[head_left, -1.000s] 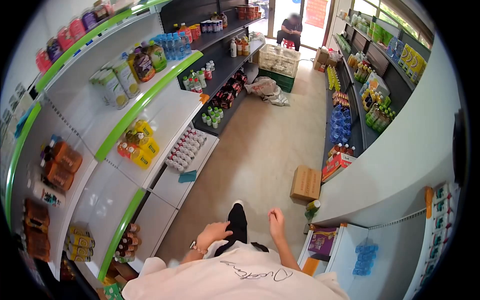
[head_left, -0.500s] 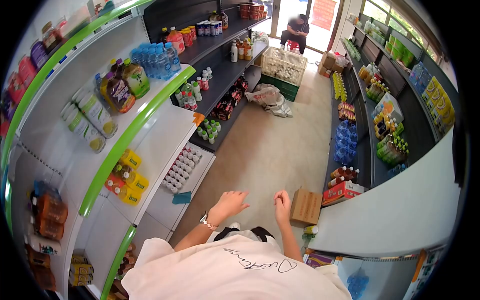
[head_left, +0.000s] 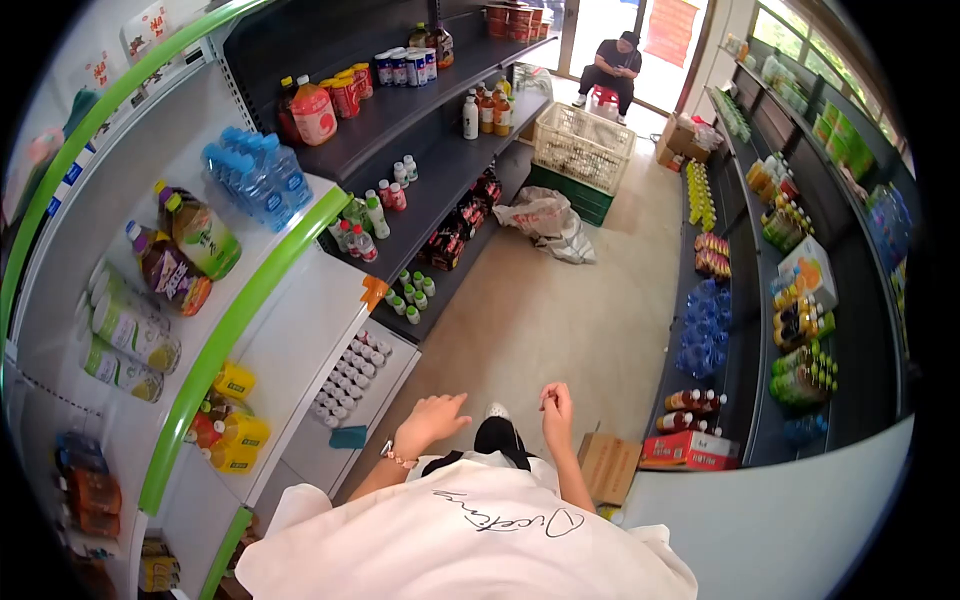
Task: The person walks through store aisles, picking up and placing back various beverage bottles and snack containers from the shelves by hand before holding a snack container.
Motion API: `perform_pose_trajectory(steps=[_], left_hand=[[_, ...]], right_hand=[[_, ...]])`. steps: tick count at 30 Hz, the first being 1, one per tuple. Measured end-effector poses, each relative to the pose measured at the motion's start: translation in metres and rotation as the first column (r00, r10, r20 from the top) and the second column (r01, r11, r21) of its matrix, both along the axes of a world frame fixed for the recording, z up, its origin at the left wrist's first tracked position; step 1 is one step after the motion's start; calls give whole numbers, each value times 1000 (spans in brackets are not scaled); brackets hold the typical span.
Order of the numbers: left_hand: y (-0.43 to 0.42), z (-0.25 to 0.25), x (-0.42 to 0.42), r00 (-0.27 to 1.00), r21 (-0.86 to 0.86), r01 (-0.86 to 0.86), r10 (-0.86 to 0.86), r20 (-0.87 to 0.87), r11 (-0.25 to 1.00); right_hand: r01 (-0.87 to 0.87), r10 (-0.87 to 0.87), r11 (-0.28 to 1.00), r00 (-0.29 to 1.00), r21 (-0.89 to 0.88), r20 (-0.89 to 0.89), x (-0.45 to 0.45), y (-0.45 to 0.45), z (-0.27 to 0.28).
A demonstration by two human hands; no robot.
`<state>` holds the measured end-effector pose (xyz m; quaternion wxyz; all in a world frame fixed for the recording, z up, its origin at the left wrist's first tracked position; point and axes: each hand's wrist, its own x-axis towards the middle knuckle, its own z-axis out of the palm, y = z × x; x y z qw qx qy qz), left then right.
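Observation:
My left hand is held out in front of my body, palm down, its fingers stretched and apart with nothing in them. A bracelet circles that wrist. To its left, the nearest goods are rows of small white-capped bottles on the low shelf, with a teal cloth-like piece at the shelf's front edge. My right hand is raised over the floor with loosely curled fingers, and no object shows in it. A cardboard box stands on the floor just right of my right forearm. Neither hand touches any goods.
Shelves with bottles and cans line both sides of the aisle. Farther along lie a crumpled sack and a white crate stacked on a green crate. A person sits by the doorway. A red carton rests at the right.
My view has moved forward along the aisle; the left shelves and the cardboard box sit lower or farther back. One shoe now shows ahead of me. Both hands stay without goods.

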<state>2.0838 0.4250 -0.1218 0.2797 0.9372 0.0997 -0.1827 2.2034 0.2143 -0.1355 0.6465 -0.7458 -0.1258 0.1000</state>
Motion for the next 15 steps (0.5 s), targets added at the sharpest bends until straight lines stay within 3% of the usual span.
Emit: perform_pose_trajectory(steps=[2,4,6,9,11,15], left_hand=[[18,16,51,1000,8,-21,21,9,1000],[40,20,96,974,-67,-65,78,215,996],[54,25,132,962,-46,-106,114,248,993],[66,25,166,971,61,-177,164,176,982],[79,17,182,982,-38,-177,179,59,984],[106,3,215,970,-66,-233,237,48,970]], right_hand=[[-8,8,1000,1000,11,14,58,12,0],[-2,1,998,1000,70,9,112,25,7],[-28,27,997,1000,65,13,157,34,4],[-74,74,997,997,33,-5,212,53,3],[-111,112,994,993,8,-24,238,75,5],[-232,231,973,971,-14,-59,279,129,8]])
